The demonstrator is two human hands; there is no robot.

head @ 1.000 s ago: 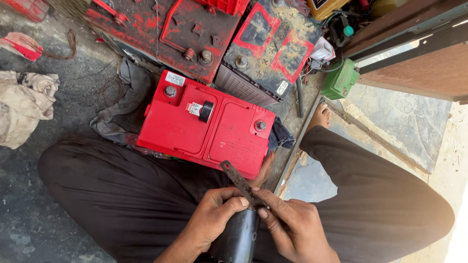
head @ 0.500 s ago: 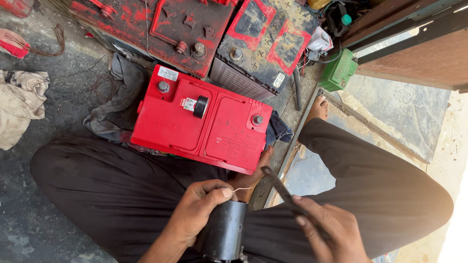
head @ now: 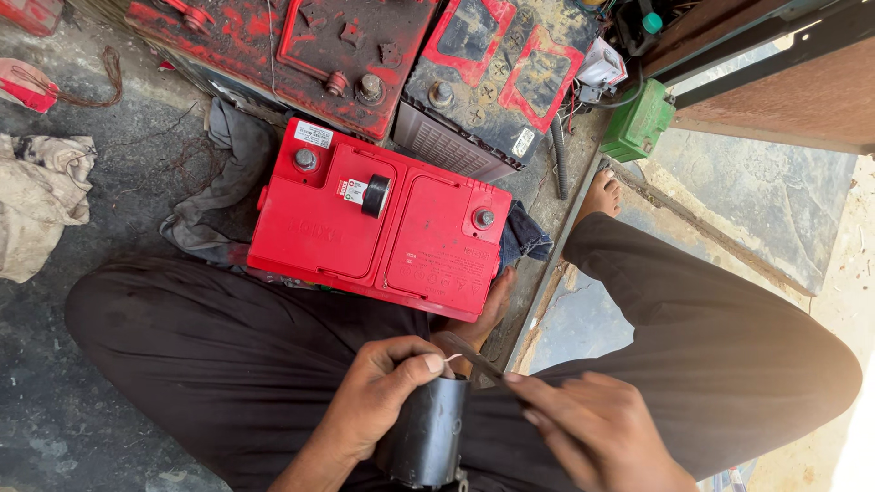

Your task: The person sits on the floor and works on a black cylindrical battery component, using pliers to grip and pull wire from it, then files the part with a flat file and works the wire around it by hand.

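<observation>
Left hand point(head: 378, 396) fingers wrapped around dark cylinder point(head: 427, 435) held over lap, thumb pinching thin wire at its top rim. Right hand point(head: 597, 424) fingers closed on flat metal tool point(head: 476, 357), tip at cylinder top. Red battery point(head: 378, 223) on floor just ahead.

The left hand point(head: 387, 392) is near the body, a little left of centre, fingers curled closed and thumb pressed against the forefinger. The right hand point(head: 597, 428) is just to its right, palm down, fingers stretched toward the left hand.
</observation>
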